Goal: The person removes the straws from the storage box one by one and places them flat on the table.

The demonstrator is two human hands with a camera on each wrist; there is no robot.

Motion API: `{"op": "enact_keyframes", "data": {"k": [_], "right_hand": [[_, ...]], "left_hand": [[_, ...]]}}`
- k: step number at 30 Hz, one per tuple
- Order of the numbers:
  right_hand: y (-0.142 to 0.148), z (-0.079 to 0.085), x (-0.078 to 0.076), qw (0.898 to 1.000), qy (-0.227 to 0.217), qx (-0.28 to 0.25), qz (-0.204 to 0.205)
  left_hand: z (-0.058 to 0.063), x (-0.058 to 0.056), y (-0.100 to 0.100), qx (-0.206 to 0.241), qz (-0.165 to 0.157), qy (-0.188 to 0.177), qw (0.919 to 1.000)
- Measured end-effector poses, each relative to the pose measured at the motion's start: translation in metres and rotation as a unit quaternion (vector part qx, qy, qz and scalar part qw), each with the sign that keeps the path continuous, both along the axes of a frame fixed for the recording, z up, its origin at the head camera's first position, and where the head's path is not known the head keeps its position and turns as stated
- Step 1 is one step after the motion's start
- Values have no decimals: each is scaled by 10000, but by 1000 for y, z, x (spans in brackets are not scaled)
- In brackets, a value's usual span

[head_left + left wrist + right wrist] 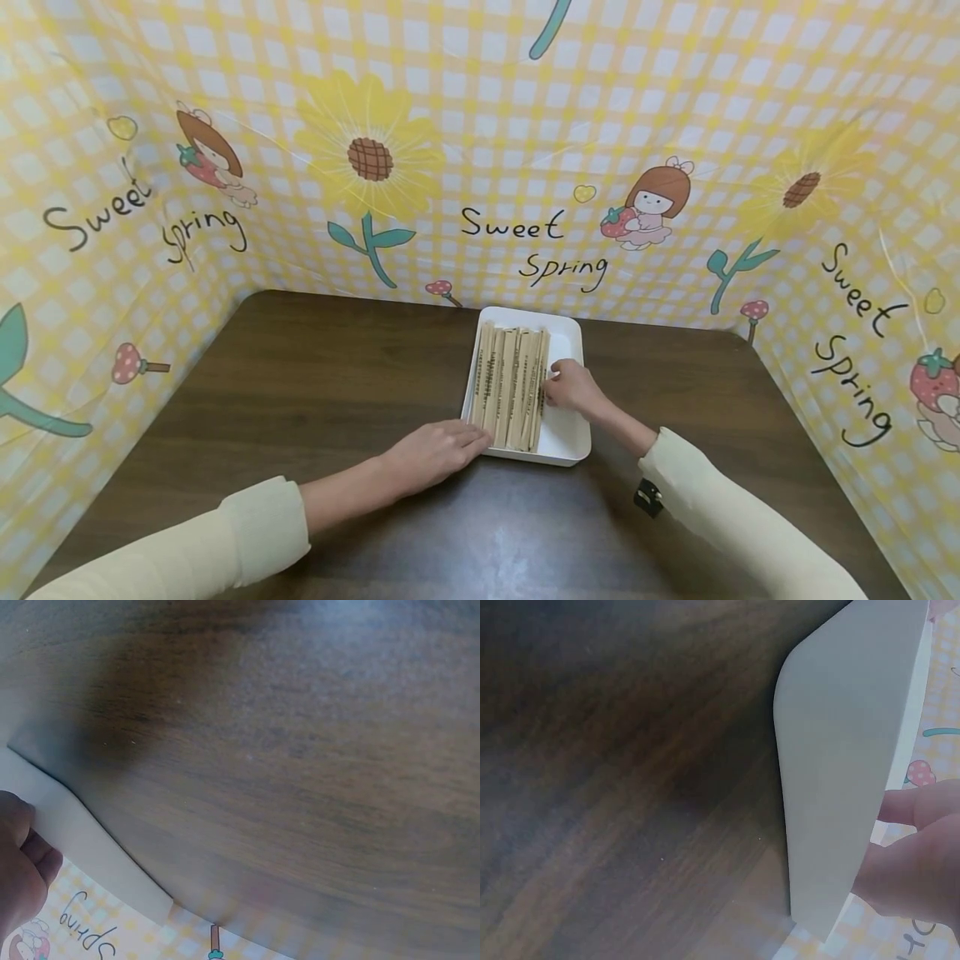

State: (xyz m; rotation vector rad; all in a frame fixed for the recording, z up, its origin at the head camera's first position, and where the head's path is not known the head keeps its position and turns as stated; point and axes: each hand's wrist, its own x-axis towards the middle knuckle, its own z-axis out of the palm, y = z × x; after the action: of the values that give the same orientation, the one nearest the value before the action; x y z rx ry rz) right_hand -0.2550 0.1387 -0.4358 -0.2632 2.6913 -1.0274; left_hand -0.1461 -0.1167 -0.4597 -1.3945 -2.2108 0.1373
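At lower centre, left hand (437, 452) and right hand (574, 388) flanked packets (509, 379) in a tray (562, 435), grips unclear; uneven pressure could have toppled packets rightward.

Open counter (337, 367) lies left and right of the white tray (562, 437), whose bare strip beside the beige packets (510, 392) is partly taken up by the right hand (573, 388), while the left hand (437, 454) blocks the near left corner and the patterned cloth (487, 150) closes off the back and both sides.
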Motion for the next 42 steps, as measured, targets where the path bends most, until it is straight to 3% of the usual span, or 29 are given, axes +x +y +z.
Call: {"op": "enact_keyframes", "data": {"k": [15, 22, 42], "right_hand": [[-6, -1, -8, 9999, 55, -102, 42], [-7, 1, -8, 9984, -233, -507, -86], [4, 11, -11, 9952, -541, -725, -381]], "left_hand": [[2, 1, 0, -61, 42, -57, 10000], [1, -1, 1, -25, 7, -7, 10000], [1, 1, 1, -2, 6, 47, 10000]]}}
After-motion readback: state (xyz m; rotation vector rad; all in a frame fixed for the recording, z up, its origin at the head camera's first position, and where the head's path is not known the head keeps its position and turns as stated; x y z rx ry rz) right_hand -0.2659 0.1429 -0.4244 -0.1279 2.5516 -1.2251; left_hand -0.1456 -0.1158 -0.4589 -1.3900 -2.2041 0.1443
